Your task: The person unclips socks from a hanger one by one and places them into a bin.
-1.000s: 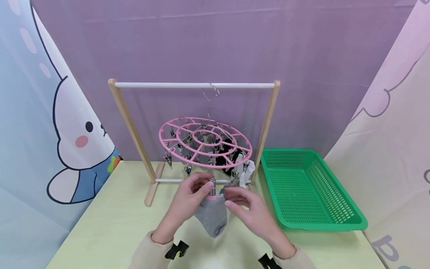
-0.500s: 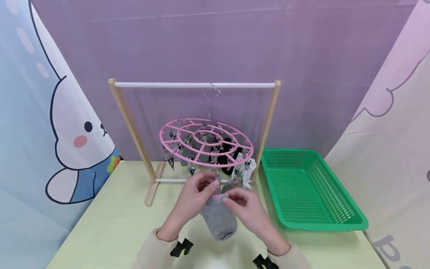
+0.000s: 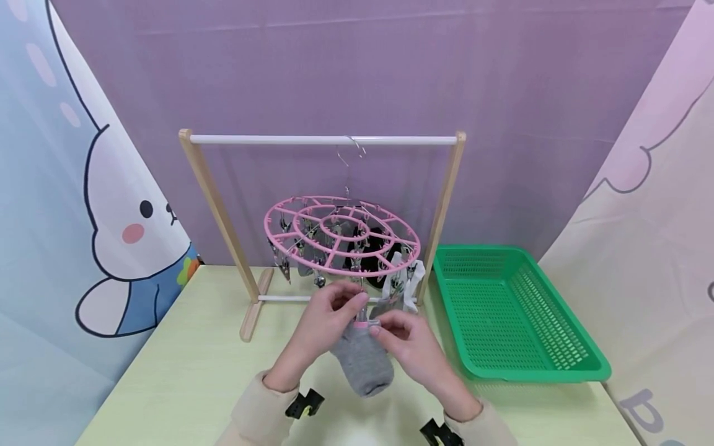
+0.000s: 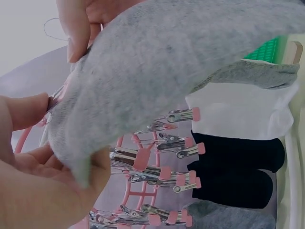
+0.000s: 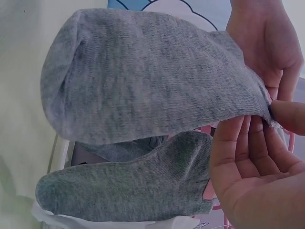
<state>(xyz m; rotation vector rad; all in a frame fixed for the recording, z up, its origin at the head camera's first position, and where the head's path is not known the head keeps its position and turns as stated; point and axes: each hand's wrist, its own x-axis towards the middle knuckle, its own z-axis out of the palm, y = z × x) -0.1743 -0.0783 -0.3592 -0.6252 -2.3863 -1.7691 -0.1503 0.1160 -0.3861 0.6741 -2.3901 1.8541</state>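
I find the sock (image 3: pixel 365 365) at the hanger's (image 3: pixel 334 271) six o'clock, left hand (image 3: pixel 326 314) pinching a clip (image 3: pixel 362 314), right hand (image 3: pixel 415 341) the sock's cuff (image 3: pixel 375 323). A shallow bite, I judge, risks slippage.

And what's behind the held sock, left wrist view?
I see the pink ring, clips, grey socks, a white sock, black socks and green basket; the held sock covers the rest.

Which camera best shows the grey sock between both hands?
The right wrist: it shows the held grey sock large, from toe to cuff. The left wrist has it close but cut off at the frame edge; the head view shows it small.
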